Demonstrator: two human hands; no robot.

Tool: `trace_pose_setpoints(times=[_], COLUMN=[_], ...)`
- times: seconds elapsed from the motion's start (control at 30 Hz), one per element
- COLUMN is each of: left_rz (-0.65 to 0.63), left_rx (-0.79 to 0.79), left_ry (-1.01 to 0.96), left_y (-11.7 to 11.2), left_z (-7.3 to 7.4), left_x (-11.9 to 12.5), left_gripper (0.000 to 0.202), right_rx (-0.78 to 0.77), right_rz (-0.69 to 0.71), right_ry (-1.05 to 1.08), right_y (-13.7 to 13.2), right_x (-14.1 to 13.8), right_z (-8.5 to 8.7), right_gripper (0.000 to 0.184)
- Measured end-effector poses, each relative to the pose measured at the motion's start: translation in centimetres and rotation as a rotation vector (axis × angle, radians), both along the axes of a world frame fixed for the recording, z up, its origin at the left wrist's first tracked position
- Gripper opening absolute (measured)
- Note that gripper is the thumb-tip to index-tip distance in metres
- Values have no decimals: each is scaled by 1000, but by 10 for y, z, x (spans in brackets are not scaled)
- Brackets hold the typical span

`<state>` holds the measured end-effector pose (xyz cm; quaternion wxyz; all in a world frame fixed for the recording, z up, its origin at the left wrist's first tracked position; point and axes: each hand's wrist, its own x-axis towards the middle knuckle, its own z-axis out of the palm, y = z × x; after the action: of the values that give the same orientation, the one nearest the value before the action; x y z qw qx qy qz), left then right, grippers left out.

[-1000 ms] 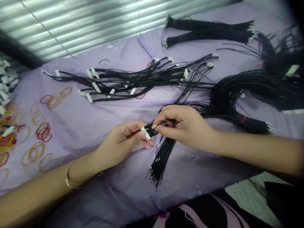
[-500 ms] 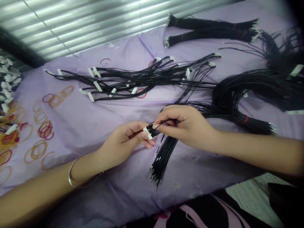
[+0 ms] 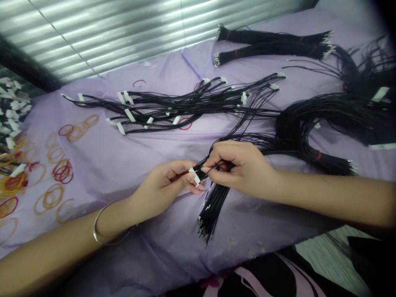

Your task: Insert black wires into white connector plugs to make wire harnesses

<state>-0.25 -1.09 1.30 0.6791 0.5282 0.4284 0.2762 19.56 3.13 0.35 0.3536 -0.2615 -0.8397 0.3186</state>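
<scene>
My left hand [image 3: 163,185] pinches a small white connector [image 3: 194,176] between thumb and fingertips. My right hand [image 3: 239,165] is closed in a pinch on a thin black wire [image 3: 211,168] whose end meets the connector. A bundle of loose black wires [image 3: 213,206] with bare metal tips passes under my right hand and fans toward the front edge. Both hands rest low over the purple cloth [image 3: 123,165].
Finished wires with white connectors [image 3: 173,107] lie spread behind my hands. Tied black wire bundles [image 3: 272,43] sit at the back right, a large curved bundle [image 3: 324,119] at right. Rubber bands [image 3: 60,171] and loose white connectors [image 3: 10,117] lie at left.
The view has shifted slightly; my hands stay together on the connector and wire, with only small finger movements.
</scene>
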Motion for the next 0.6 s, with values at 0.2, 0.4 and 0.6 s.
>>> trace_pose_setpoints(times=[0.2, 0.4, 0.6], left_rz=[-11, -19, 2], left_rx=[55, 88, 111], left_ry=[29, 78, 77], left_y=[-1, -4, -3], left_z=[0, -1, -6], left_x=[-1, -1, 4], left_gripper=[15, 15, 15], right_rx=[85, 69, 106], right_rz=[1, -4, 24], right_ry=[-54, -74, -72], right_y=[-4, -3, -4], right_x=[1, -2, -4], right_z=[1, -4, -6], right_gripper=[3, 5, 6])
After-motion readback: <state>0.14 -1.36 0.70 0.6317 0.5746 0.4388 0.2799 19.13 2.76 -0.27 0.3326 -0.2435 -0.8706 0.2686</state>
